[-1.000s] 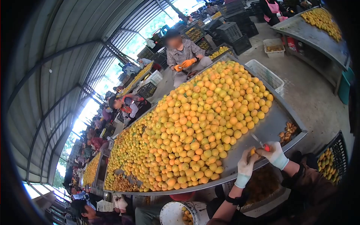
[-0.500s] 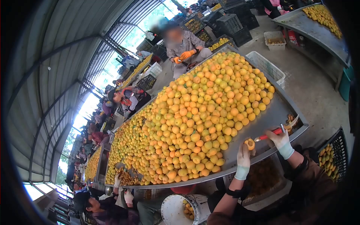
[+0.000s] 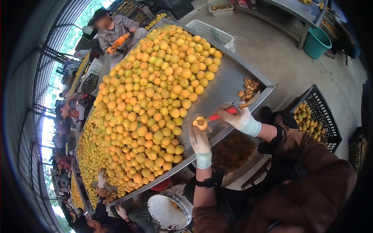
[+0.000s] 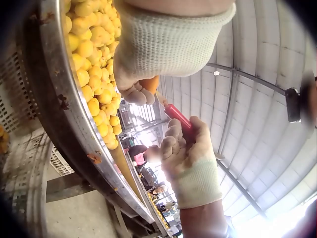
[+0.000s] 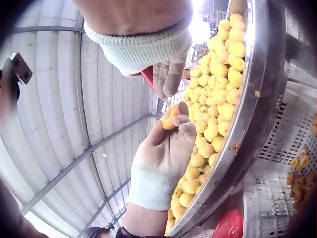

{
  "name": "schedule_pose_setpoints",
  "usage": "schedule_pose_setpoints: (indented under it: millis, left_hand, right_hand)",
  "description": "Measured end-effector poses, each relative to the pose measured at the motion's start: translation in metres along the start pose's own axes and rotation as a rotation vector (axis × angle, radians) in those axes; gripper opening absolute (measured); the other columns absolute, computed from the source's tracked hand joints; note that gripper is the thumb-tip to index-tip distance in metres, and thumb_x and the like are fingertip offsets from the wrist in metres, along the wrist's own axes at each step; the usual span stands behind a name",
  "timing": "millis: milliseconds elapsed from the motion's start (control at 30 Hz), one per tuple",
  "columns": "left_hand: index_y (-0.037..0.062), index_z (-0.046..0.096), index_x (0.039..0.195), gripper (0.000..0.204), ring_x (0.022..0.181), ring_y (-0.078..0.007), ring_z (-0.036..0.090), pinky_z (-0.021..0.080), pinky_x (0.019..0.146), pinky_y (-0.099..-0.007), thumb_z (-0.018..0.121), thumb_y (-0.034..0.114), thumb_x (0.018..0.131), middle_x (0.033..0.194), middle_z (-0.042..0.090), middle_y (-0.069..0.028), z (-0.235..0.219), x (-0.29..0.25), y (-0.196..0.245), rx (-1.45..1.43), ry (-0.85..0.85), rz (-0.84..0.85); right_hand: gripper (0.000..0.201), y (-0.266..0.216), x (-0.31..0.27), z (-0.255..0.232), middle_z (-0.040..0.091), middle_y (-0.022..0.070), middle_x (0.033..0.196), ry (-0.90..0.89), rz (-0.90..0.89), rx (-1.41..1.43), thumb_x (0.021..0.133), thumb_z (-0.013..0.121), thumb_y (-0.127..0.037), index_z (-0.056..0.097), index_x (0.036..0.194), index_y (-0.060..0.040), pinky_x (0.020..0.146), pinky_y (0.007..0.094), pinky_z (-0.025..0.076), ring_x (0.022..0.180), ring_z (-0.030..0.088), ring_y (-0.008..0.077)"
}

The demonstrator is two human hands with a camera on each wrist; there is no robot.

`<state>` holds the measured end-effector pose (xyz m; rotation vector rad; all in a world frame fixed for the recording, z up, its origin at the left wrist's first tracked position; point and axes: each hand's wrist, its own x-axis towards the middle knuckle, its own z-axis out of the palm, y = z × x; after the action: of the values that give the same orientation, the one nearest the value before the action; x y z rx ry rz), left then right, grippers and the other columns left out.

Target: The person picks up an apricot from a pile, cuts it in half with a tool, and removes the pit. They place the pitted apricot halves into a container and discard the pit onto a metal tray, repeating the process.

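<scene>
A cut apricot (image 3: pixel 200 123) with a round hollow facing up sits in the fingers of my gloved left hand (image 3: pixel 200 140), over the front edge of the metal table. My gloved right hand (image 3: pixel 241 119) grips a red-handled knife (image 3: pixel 226 112). Its curved blade points away from the fruit, past the back of the hand, while a thin tip at the handle's other end meets the apricot. From the right wrist, that tip enters the opening of the apricot (image 5: pixel 171 117). The left wrist view shows the red handle (image 4: pixel 179 118) in the right fingers.
Whole apricots (image 3: pixel 151 93) are heaped on the metal table (image 3: pixel 221 83). Apricot scraps (image 3: pixel 248 88) lie in its near right corner. Below the table stand a white bucket (image 3: pixel 168 211) and a black crate (image 3: pixel 320 116) of fruit. Another person (image 3: pixel 114 33) sits across the table.
The knife has been flipped: its blade pointed toward the heap and now points away from the apricot, with the handle's other end brought into the fruit. The head view has swung right.
</scene>
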<state>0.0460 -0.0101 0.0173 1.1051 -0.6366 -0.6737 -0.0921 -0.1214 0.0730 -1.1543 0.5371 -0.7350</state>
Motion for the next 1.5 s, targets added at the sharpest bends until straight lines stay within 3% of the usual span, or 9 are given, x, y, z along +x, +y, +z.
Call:
schedule_pose_setpoints:
  millis: [133,200,333,400,467,733,1067,1133,1500]
  left_hand:
    - [-0.0025,0.041,0.136,0.045,0.082,-0.0154,0.054,0.046,0.074,-0.0295,0.037,0.031,0.106,0.115,0.056,-0.0103,0.007,0.000,0.006,0.036,0.000,0.021]
    - [-0.0027,0.042,0.135,0.048,0.081,-0.0165,0.054,0.045,0.071,-0.0306,0.040,0.034,0.105,0.110,0.058,-0.0111,0.010,0.000,0.007,0.077,-0.003,0.062]
    - [-0.0031,0.039,0.139,0.048,0.118,-0.0195,0.051,0.041,0.102,-0.0347,0.044,0.030,0.105,0.132,0.052,-0.0117,-0.019,-0.015,-0.025,0.492,0.094,0.055]
    - [-0.0046,0.053,0.124,0.041,0.087,-0.0183,0.057,0.048,0.079,-0.0349,0.039,0.029,0.106,0.100,0.064,-0.0065,-0.020,-0.011,-0.024,0.592,0.133,-0.045]
    - [-0.0014,0.059,0.112,0.035,0.070,-0.0098,0.052,0.041,0.062,-0.0239,0.038,0.025,0.104,0.084,0.060,-0.0036,-0.003,-0.007,-0.004,0.604,0.092,0.119]
    - [-0.0030,0.062,0.106,0.042,0.087,-0.0251,0.063,0.049,0.079,-0.0347,0.033,0.028,0.104,0.097,0.066,-0.0152,0.009,-0.010,0.000,0.468,0.162,-0.123]
    - [0.0001,0.059,0.109,0.036,0.083,-0.0208,0.061,0.050,0.077,-0.0339,0.035,0.026,0.104,0.095,0.064,-0.0113,0.016,-0.005,0.000,0.480,0.081,0.026]
    - [0.0029,0.055,0.115,0.030,0.082,-0.0211,0.060,0.051,0.076,-0.0346,0.038,0.024,0.103,0.093,0.063,-0.0101,0.025,-0.007,-0.005,0.012,0.167,-0.344]
    - [0.0052,0.050,0.129,0.031,0.103,-0.0214,0.058,0.051,0.081,-0.0358,0.043,0.015,0.101,0.119,0.057,-0.0086,0.055,0.029,-0.019,-0.065,-0.103,-0.263]
  right_hand:
    - [0.014,0.011,0.003,-0.006,0.066,0.0000,0.082,-0.032,-0.063,-0.079,0.086,0.064,-0.004,0.068,0.100,-0.0035,0.060,0.0241,0.048,0.070,0.061,0.0080]
    - [0.022,0.025,0.008,-0.015,0.066,0.0011,0.097,-0.045,-0.824,-0.764,0.084,0.062,0.001,0.068,0.104,-0.0041,0.067,0.0253,0.049,0.081,0.061,0.0088]
    - [0.019,0.029,0.002,-0.016,0.067,0.0081,0.099,-0.177,-0.188,-0.122,0.084,0.063,0.003,0.069,0.102,-0.0018,0.076,0.0290,0.051,0.087,0.064,0.0174]
    - [0.014,0.004,0.000,-0.010,0.069,0.0081,0.089,-0.091,-0.809,-0.637,0.087,0.064,-0.001,0.070,0.099,-0.0005,0.067,0.0273,0.051,0.076,0.064,0.0147]
    - [0.012,0.000,-0.006,-0.003,0.070,0.0076,0.086,-0.103,-0.109,-0.054,0.092,0.063,-0.008,0.069,0.098,-0.0003,0.060,0.0276,0.052,0.066,0.065,0.0145]
    - [0.023,0.014,0.000,-0.006,0.071,0.0152,0.086,-0.056,0.084,0.165,0.094,0.060,-0.014,0.063,0.103,0.0061,0.058,0.0360,0.059,0.066,0.070,0.0236]
    - [0.027,0.034,0.009,-0.009,0.070,0.0193,0.084,-0.001,0.386,0.331,0.094,0.057,-0.019,0.063,0.103,0.0048,0.061,0.0405,0.060,0.068,0.070,0.0314]
    - [0.028,0.037,0.012,-0.009,0.069,0.0197,0.083,0.056,0.478,0.506,0.094,0.056,-0.021,0.064,0.102,0.0043,0.061,0.0416,0.060,0.067,0.070,0.0315]
    - [0.032,0.026,0.025,-0.043,0.069,0.0187,0.081,0.204,0.309,0.535,0.094,0.058,-0.025,0.064,0.102,0.0046,0.052,0.0403,0.058,0.061,0.069,0.0307]
